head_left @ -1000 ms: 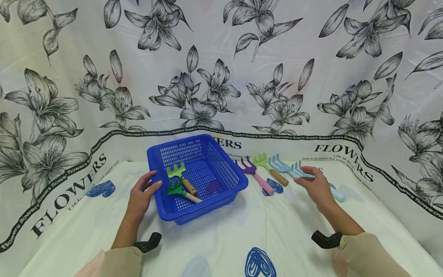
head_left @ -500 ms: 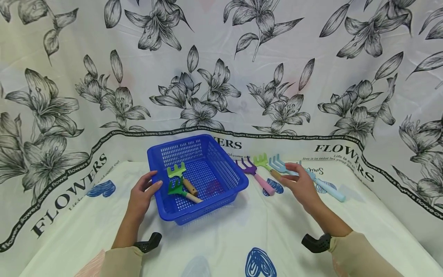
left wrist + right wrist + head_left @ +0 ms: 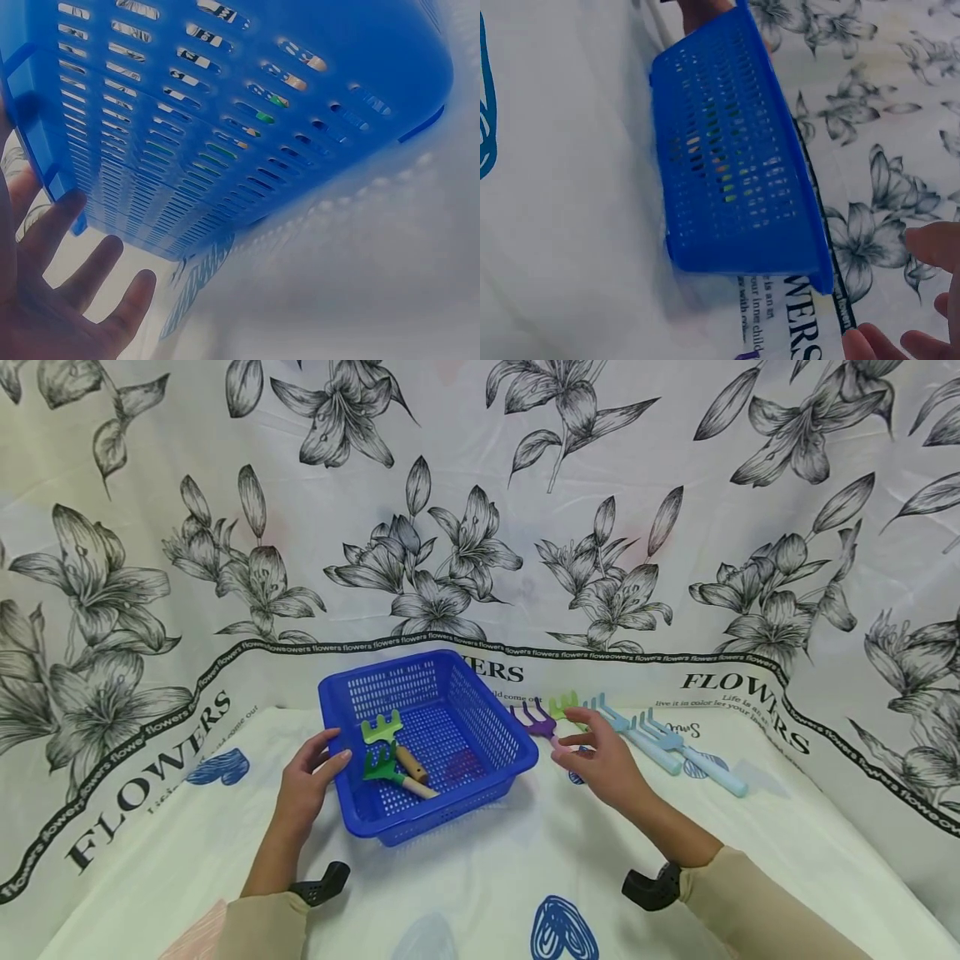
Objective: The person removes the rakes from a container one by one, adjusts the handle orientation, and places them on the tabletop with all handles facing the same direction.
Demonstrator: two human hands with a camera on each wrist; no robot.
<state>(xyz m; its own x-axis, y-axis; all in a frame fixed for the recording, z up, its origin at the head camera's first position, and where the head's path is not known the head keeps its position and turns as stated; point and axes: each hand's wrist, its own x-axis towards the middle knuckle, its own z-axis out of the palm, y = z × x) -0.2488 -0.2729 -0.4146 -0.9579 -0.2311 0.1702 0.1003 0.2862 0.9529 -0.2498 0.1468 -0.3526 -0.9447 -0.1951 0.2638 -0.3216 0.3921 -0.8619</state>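
Observation:
A blue plastic basket (image 3: 517, 760) with slotted walls stands left of middle. Inside it lie a light green hand rake (image 3: 384, 727) and a dark green one (image 3: 384, 768), both wooden-handled. My left hand (image 3: 309, 781) holds the basket's left rim, thumb over the edge; in the left wrist view its other fingers (image 3: 101, 262) spread below the rim. My right hand (image 3: 603, 764) hovers at a purple hand rake (image 3: 538, 725), thumb and forefinger apart near its pink handle, which the hand mostly hides. Behind the hand, a second light green rake (image 3: 564, 702) shows its tines.
Two light blue hand rakes (image 3: 651, 747) (image 3: 693, 752) lie side by side to the right of my right hand. A patterned white cloth (image 3: 480, 893) covers the table, and a flower-printed curtain (image 3: 480, 602) rises behind.
My right hand has moved left from the light blue rakes, past the light green one, to the purple rake. The left hand and the basket have stayed in place.

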